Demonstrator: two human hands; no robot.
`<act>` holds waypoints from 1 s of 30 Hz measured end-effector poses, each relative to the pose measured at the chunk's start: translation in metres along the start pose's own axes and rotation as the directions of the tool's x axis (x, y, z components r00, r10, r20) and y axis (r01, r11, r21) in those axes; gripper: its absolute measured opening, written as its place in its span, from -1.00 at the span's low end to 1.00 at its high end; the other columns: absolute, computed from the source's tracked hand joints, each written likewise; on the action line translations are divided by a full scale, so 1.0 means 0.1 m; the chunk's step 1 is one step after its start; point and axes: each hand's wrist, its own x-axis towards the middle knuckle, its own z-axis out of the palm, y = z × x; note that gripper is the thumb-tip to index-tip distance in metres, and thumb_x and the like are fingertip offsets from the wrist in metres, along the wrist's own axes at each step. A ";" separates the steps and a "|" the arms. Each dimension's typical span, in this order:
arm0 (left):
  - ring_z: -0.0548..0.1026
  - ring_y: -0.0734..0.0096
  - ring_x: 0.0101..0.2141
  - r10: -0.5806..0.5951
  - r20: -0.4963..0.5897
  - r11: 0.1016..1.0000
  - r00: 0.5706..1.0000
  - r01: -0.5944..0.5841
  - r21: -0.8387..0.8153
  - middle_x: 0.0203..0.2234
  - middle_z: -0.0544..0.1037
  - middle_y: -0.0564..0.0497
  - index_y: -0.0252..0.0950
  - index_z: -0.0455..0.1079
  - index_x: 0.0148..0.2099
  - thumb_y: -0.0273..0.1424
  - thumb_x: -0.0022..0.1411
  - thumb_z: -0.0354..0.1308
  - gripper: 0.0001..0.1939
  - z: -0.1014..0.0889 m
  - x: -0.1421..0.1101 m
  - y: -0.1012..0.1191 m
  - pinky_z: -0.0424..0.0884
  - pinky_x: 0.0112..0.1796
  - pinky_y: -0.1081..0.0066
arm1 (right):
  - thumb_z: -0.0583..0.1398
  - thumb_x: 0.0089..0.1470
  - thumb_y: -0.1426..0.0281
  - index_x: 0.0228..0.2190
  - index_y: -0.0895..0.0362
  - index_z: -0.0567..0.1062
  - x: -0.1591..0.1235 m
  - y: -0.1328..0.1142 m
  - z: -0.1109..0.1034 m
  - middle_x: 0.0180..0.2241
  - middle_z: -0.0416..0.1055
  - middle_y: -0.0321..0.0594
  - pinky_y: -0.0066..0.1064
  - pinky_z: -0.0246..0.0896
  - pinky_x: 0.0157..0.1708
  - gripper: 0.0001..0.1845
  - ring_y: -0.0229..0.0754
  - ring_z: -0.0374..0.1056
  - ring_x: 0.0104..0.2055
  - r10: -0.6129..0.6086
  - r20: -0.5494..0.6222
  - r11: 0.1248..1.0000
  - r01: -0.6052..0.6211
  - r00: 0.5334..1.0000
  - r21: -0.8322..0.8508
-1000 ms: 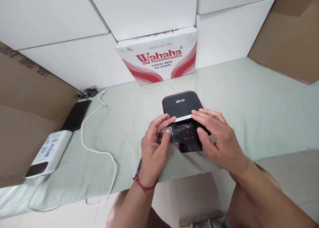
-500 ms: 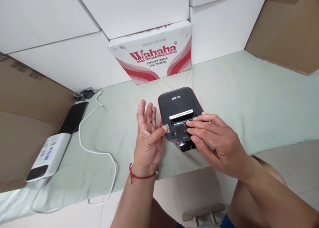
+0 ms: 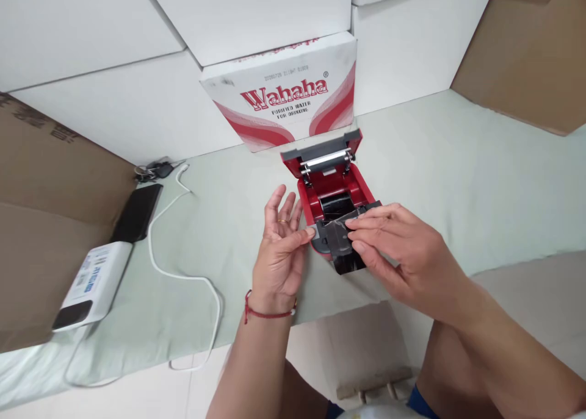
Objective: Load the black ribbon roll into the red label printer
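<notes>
A red and black label printer (image 3: 311,205) lies on the green cloth with its lid (image 3: 320,147) raised, baring a red compartment with a dark roll (image 3: 336,205) in it. The thumb of my left hand (image 3: 284,248) presses the grey latch at the printer's front left corner, while its fingers stretch upward along the printer's left side. From the front of the printer a black glossy label strip (image 3: 345,260) hangs out. My right hand (image 3: 403,254) has its fingers closed on the right edge of that strip; the fingertips lie on top of it.
White boxes (image 3: 274,16) and a Wahaha water carton (image 3: 284,102) stand behind the printer. To the left lie a black phone (image 3: 136,211), a white power bank (image 3: 94,285) and a white cable (image 3: 183,275). Brown cardboard boxes (image 3: 526,59) flank both sides.
The printer's lid has swung up and back, exposing the red inside. My left thumb stays at the latch and my right hand stays on the strip.
</notes>
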 end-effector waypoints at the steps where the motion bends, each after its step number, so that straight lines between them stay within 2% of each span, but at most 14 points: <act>1: 0.26 0.08 0.54 0.000 -0.008 1.000 1.000 0.000 -0.029 0.58 0.21 -0.08 0.08 0.17 0.50 -0.44 0.17 0.36 -0.08 0.02 0.00 0.02 0.55 0.30 0.18 | 0.20 0.44 0.44 -0.09 0.03 0.72 0.04 -0.01 -0.04 -0.06 0.76 -0.22 -0.11 0.59 0.04 -0.74 -0.04 0.59 -0.01 0.019 0.011 1.000 -0.019 1.000 -0.003; 4: 0.37 0.06 0.48 0.009 -0.030 0.998 1.000 -0.011 -0.064 0.47 0.42 -0.14 -0.12 0.42 0.28 -0.45 0.09 0.42 -0.31 0.04 -0.01 0.14 0.48 0.36 0.14 | 0.17 0.46 0.37 -0.08 -0.01 0.71 0.22 -0.03 -0.15 -0.06 0.76 -0.25 -0.19 0.54 -0.02 -0.72 -0.07 0.63 -0.06 0.118 0.018 0.991 -0.117 0.993 -0.071; 6: 0.50 0.04 0.38 0.031 -0.039 1.000 0.999 -0.031 -0.005 0.31 0.59 -0.18 -0.20 0.51 0.15 -0.40 0.12 0.43 -0.48 0.00 -0.01 0.24 0.46 0.36 0.07 | 0.15 0.45 0.32 -0.09 -0.02 0.72 0.40 -0.02 -0.18 -0.07 0.76 -0.25 -0.21 0.50 -0.12 -0.70 -0.06 0.64 -0.13 0.212 0.062 0.965 -0.199 0.975 -0.168; 8: 0.61 0.01 0.25 0.059 -0.077 0.991 0.995 -0.049 0.126 0.16 0.69 -0.18 -0.25 0.57 0.06 -0.34 0.20 0.38 -0.63 -0.09 -0.03 0.32 0.47 0.33 -0.01 | 0.14 0.43 0.32 -0.13 -0.01 0.73 0.59 0.02 -0.16 -0.13 0.76 -0.25 -0.23 0.42 -0.23 -0.68 -0.06 0.63 -0.20 0.311 0.168 0.918 -0.250 0.935 -0.307; 10: 0.65 -0.02 0.16 0.092 -0.130 0.942 0.987 -0.044 0.332 0.08 0.72 -0.16 -0.24 0.61 0.03 -0.35 0.25 0.29 -0.70 -0.21 -0.05 0.34 0.46 0.29 -0.09 | 0.14 0.38 0.36 -0.16 -0.02 0.74 0.78 0.09 -0.10 -0.17 0.75 -0.24 -0.22 0.34 -0.29 -0.67 -0.03 0.61 -0.24 0.402 0.272 0.849 -0.245 0.874 -0.469; 12: 0.65 -0.05 0.12 0.135 -0.136 0.832 0.982 -0.038 0.553 0.05 0.73 -0.13 -0.20 0.65 0.05 -0.36 0.29 0.22 -0.68 -0.32 -0.06 0.31 0.46 0.26 -0.12 | 0.18 0.30 0.40 -0.18 -0.05 0.75 0.93 0.17 -0.03 -0.21 0.74 -0.21 -0.23 0.27 -0.35 -0.70 0.00 0.59 -0.28 0.456 0.340 0.781 -0.187 0.822 -0.596; 14: 0.64 -0.09 0.10 0.170 -0.076 0.698 0.983 -0.065 0.713 0.05 0.72 -0.15 -0.19 0.65 0.09 -0.34 0.31 0.20 -0.64 -0.41 -0.07 0.24 0.48 0.22 -0.10 | 0.25 0.20 0.43 -0.24 -0.06 0.74 1.05 0.26 0.03 -0.29 0.72 -0.18 -0.25 0.21 -0.41 -0.75 0.00 0.55 -0.35 0.445 0.401 0.753 -0.093 0.800 -0.651; 16: 0.62 -0.13 0.12 0.148 -0.004 0.575 0.989 -0.083 0.814 0.08 0.71 -0.19 -0.22 0.63 0.15 -0.29 0.33 0.19 -0.60 -0.46 -0.08 0.19 0.50 0.18 -0.07 | 0.30 0.11 0.44 -0.33 -0.04 0.72 1.12 0.34 0.09 -0.38 0.69 -0.15 -0.27 0.20 -0.46 -0.82 -0.03 0.52 -0.41 0.393 0.466 0.756 0.010 0.793 -0.654; 18: 0.60 -0.14 0.15 0.093 0.049 0.492 0.994 -0.089 0.866 0.13 0.67 -0.21 -0.24 0.59 0.19 -0.33 0.33 0.17 -0.56 -0.49 -0.09 0.18 0.51 0.16 -0.02 | 0.31 0.06 0.45 -0.41 -0.01 0.68 1.17 0.40 0.16 -0.45 0.65 -0.12 -0.27 0.23 -0.47 -0.87 -0.03 0.52 -0.43 0.362 0.510 0.758 0.072 0.780 -0.648; 22: 0.64 -0.05 0.04 -0.042 0.049 0.395 0.998 -0.028 0.918 0.08 0.67 -0.17 -0.19 0.57 0.15 -0.57 0.23 0.05 -0.50 -0.50 -0.11 0.25 0.54 0.02 0.06 | 0.34 -0.02 0.51 -0.46 0.00 0.66 1.25 0.40 0.28 -0.42 0.68 -0.09 -0.20 0.34 -0.41 -0.85 0.04 0.57 -0.38 0.419 0.557 0.768 0.048 0.717 -0.638; 25: 0.62 -0.08 0.00 -0.082 0.055 0.323 0.995 -0.026 0.946 0.02 0.68 -0.17 -0.17 0.57 0.11 -0.57 0.24 0.06 -0.54 -0.47 -0.10 0.28 0.52 -0.06 0.07 | 0.33 -0.04 0.56 -0.41 0.02 0.68 1.29 0.33 0.32 -0.31 0.71 -0.03 -0.13 0.40 -0.32 -0.80 0.14 0.61 -0.29 0.494 0.546 0.749 -0.013 0.677 -0.662; 27: 0.60 -0.10 0.02 -0.070 0.073 0.303 0.995 -0.049 0.952 0.02 0.67 -0.16 -0.15 0.57 0.10 -0.55 0.26 0.10 -0.58 -0.46 -0.10 0.28 0.50 -0.07 0.09 | 0.31 -0.02 0.58 -0.35 0.03 0.69 1.30 0.27 0.30 -0.27 0.71 -0.02 -0.13 0.40 -0.30 -0.76 0.16 0.62 -0.26 0.503 0.533 0.748 -0.034 0.680 -0.663; 30: 0.61 -0.06 -0.02 -0.060 0.048 0.298 0.997 -0.028 0.954 -0.03 0.67 -0.13 -0.13 0.56 0.04 -0.53 0.28 0.12 -0.64 -0.46 -0.09 0.25 0.49 -0.11 0.12 | 0.30 0.02 0.57 -0.22 0.01 0.68 1.25 0.23 0.19 -0.24 0.71 -0.06 -0.20 0.34 -0.33 -0.70 0.11 0.61 -0.26 0.471 0.504 0.767 -0.053 0.724 -0.640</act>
